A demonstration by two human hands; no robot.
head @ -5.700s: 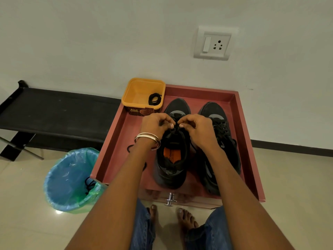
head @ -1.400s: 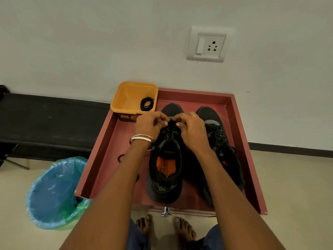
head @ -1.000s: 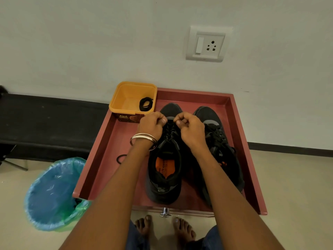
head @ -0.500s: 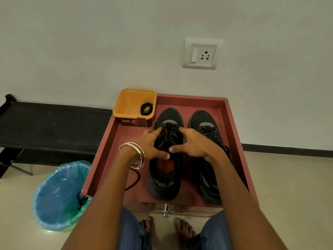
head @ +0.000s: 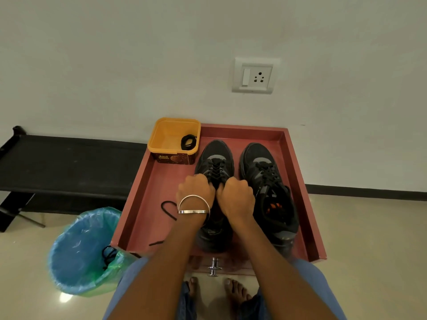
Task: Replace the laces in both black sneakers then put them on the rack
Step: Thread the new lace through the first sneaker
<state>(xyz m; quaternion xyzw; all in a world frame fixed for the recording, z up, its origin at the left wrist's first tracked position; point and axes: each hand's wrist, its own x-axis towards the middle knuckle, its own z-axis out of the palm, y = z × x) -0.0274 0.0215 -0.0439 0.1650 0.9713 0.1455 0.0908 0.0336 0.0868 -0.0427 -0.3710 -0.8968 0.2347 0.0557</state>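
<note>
Black mesh and crossed laces fill the left sneaker (head: 216,167), which sits in the middle of the red tray (head: 298,172) with its toe pointing at the far wall. I have my left hand (head: 195,189) and right hand (head: 236,196) side by side over its tongue, both with fingers curled down onto the upper lacing; what exactly they pinch is hidden under the knuckles, though it reads as a grip on the shoe's laces. A silver bangle (head: 194,207) rings my left wrist. Just to the right stands the right sneaker (head: 268,181), also black with grey toe panels, laced, showing an orange insole. One loose black lace (head: 167,210) lies on the tray floor left of my wrist. At the tray's far left corner a yellow tub (head: 173,135) holds a coiled lace (head: 188,142).
</note>
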